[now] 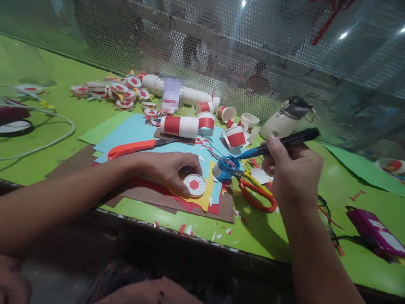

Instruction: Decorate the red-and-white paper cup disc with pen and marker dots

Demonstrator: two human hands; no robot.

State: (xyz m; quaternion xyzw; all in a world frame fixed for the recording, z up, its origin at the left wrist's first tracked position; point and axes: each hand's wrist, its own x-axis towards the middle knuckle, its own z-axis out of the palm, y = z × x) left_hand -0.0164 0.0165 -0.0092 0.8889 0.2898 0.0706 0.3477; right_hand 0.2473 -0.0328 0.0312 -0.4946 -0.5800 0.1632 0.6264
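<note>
My left hand (177,171) rests on the coloured paper sheets (128,137), thumb and fingers curled around the edge of a small white disc (202,186). The disc has a red hexagon in its centre and blue dots around it. A black marker (290,137), its lower end blue, is gripped in my right hand (294,168). Its blue end points down and left to the mouth of a small blue-smeared paint jar (225,169); whether it touches the paint I cannot tell. Scissors with orange and yellow handles (261,196) lie just right of the jar.
An orange-handled knife (131,149) lies behind my left wrist. Red-and-white paper cups (179,126) and a heap of decorated discs (119,88) are farther back. A bottle (284,117) stands near the perforated screen (213,43). Purple power strips (379,231) and cables flank the work area.
</note>
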